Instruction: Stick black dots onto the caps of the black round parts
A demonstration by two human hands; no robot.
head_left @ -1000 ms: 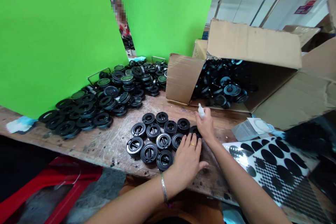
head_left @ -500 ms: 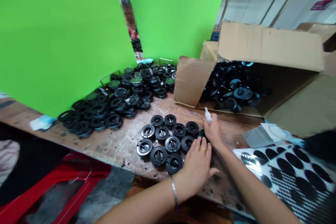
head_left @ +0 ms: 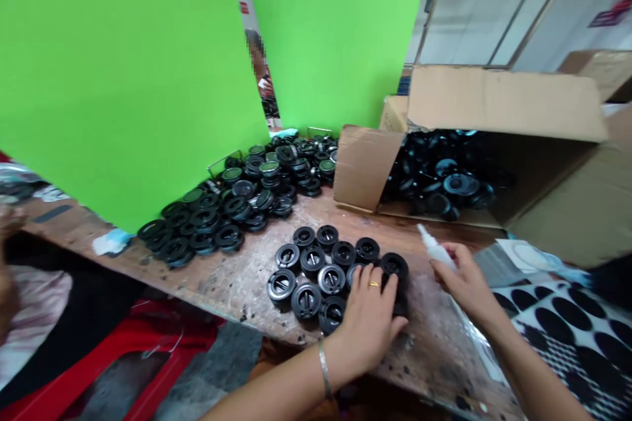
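My left hand [head_left: 370, 316] lies flat, palm down and fingers stretched, over the near right side of a cluster of round black plastic parts [head_left: 313, 260]. It covers some of them. Each part in the cluster has a raised rim and a bar across its recessed middle. To the right of the cluster my right hand [head_left: 461, 276] is closed round a small white squeeze bottle [head_left: 437, 252]. The bottle's narrow nozzle points up and to the left, apart from the black parts. At the cluster's right edge one black part [head_left: 394, 266] shows uncovered.
A large pile of black round parts [head_left: 205, 220] lies at the back left, before green partitions [head_left: 123, 79]. An open cardboard box [head_left: 368, 168] holds more parts. Sheets with black circles [head_left: 573, 316] lie at right. A red stool [head_left: 172, 368] and another person's arm [head_left: 7, 289] are at left.
My right hand has moved right with the bottle, away from the cluster, uncovering the part at its edge. My left hand stays over the parts. The view has tilted up slightly.
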